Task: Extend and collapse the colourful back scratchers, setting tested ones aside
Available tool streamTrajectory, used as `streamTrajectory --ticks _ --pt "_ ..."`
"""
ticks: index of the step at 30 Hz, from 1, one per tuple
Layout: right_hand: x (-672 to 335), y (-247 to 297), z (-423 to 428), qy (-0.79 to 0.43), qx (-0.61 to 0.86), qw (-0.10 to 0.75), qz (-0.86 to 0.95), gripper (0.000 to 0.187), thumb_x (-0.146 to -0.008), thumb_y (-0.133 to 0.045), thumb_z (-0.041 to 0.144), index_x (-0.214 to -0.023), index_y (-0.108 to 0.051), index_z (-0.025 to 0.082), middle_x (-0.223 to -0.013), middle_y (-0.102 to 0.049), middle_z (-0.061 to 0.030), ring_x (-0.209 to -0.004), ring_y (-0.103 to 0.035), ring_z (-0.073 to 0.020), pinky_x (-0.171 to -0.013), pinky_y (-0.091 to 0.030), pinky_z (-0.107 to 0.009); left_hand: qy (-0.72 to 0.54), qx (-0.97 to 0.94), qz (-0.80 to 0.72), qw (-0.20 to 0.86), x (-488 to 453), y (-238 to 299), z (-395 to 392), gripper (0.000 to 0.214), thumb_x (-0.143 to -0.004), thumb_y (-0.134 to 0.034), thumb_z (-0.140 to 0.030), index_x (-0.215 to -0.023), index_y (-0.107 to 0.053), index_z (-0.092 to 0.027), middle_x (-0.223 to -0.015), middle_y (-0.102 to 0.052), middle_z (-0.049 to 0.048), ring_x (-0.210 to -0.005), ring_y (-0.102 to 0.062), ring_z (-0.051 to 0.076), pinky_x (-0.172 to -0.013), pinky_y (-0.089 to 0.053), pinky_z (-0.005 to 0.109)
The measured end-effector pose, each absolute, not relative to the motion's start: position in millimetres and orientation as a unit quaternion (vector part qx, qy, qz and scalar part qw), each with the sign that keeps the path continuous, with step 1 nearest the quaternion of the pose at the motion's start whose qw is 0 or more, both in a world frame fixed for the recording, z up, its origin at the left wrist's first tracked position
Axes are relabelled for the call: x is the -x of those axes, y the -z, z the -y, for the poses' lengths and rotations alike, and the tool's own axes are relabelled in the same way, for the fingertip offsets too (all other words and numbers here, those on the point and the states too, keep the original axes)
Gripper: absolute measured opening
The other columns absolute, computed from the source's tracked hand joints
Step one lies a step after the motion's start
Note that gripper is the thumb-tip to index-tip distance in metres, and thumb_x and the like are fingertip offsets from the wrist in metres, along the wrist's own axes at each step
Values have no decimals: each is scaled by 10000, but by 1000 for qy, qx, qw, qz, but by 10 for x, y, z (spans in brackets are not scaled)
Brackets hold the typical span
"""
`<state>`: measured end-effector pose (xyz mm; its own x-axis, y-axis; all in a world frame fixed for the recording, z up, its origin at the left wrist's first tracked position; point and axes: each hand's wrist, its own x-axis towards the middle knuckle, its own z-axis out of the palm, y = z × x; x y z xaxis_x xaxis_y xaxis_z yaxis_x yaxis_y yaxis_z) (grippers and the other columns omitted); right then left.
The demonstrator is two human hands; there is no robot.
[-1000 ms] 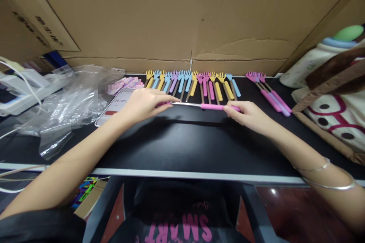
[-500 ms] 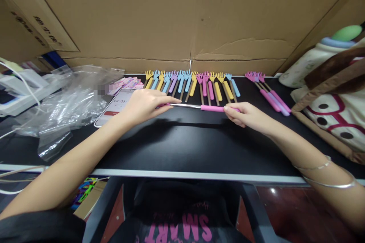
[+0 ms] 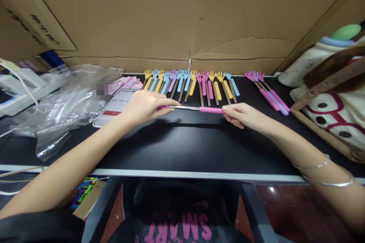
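Between my hands a pink back scratcher [image 3: 211, 110] with a metal rod is held level above the black table. My left hand [image 3: 146, 106] is closed on its pink head end, which the fingers mostly hide. My right hand [image 3: 242, 117] pinches the far end of the pink handle. Just behind it lies a row of back scratchers [image 3: 192, 87] with small claw heads in yellow, blue, purple and pink, their handles and metal rods side by side. Farther right rest a few assembled back scratchers [image 3: 269, 98] in pink and purple, bunched together.
At the left are a phone [image 3: 99, 120] showing a timer, crumpled clear plastic bags [image 3: 65, 102], pink packets [image 3: 129, 82] and a white power strip [image 3: 19, 89]. A bottle [image 3: 305, 64] and a cloth bag [image 3: 336, 110] stand at the right. Cardboard [image 3: 131, 15] walls the back.
Both hands keep hold of the pink back scratcher in almost the same pose. The right hand has shifted very slightly left; the whole view has also moved a little.
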<state>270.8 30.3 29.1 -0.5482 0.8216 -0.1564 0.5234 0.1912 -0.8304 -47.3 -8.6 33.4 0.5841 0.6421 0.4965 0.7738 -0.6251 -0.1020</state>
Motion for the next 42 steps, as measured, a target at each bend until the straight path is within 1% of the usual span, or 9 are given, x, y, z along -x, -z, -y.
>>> streamTrajectory --ticks 7,10,13,16,21,25,31,34,42 --pt "-2701 -273 -313 -434 446 184 761 545 -785 -481 707 -607 -445 193 -468 -319 67 -408 -276 -60 -409 -191 -245 218 870 435 82 456 -314 97 255 -886 -552 -424 -964 -738 -269 -755 -734 -11 -590 -615 117 -542 -333 220" --pt "-2697 -269 -308 -405 437 183 782 529 -797 -471 690 -622 -462 191 -494 -327 62 -430 -280 -65 -423 -191 -246 204 862 462 42 450 -329 89 260 -857 -586 -452 -954 -742 -267 -668 -701 -15 -544 -570 110 -538 -321 215" --pt "-2698 -275 -301 -367 429 191 803 488 -826 -463 645 -649 -486 191 -501 -331 59 -452 -285 -78 -446 -210 -249 195 853 485 22 440 -352 85 259 -845 -600 -457 -951 -744 -270 -589 -647 -23 -511 -521 102 -523 -293 215" --pt "-2698 -291 -289 -323 423 208 821 439 -853 -463 590 -665 -490 195 -526 -363 47 -484 -311 -93 -481 -249 -256 198 847 494 6 435 -368 87 264 -848 -595 -463 -956 -743 -272 -590 -638 -26 -505 -497 99 -516 -276 219" --pt "-2688 -325 -259 -232 403 239 853 357 -869 -483 516 -697 -509 205 -635 -482 6 -582 -421 -130 -584 -334 -273 207 842 497 -30 437 -359 81 304 -862 -563 -474 -949 -747 -249 -584 -631 -22 -492 -471 95 -512 -277 218" --pt "-2680 -368 -223 -196 387 256 864 283 -864 -508 479 -757 -539 218 -678 -539 -9 -609 -472 -148 -610 -354 -281 204 840 495 -90 441 -342 70 341 -866 -544 -483 -975 -739 -227 -599 -648 -18 -512 -494 99 -520 -300 211" --pt "-2688 -408 -195 -148 372 269 876 232 -852 -539 445 -786 -544 222 -671 -554 -10 -560 -451 -140 -567 -332 -280 203 831 490 -169 429 -331 71 349 -867 -541 -482 -1021 -725 -228 -655 -691 -13 -582 -573 117 -564 -348 205" --pt "-2695 -406 -196 -133 384 273 872 244 -851 -535 462 -813 -548 221 -678 -560 -14 -557 -447 -141 -562 -334 -281 205 828 493 -170 407 -327 71 345 -867 -543 -468 -1024 -724 -220 -617 -675 -14 -577 -566 119 -566 -346 205" --pt "-2676 -416 -175 -138 411 287 854 292 -849 -518 506 -788 -542 221 -649 -538 -12 -535 -425 -136 -536 -325 -283 214 831 503 -106 365 -333 105 358 -858 -540 -479 -991 -735 -210 -601 -625 -19 -536 -487 100 -560 -315 209"
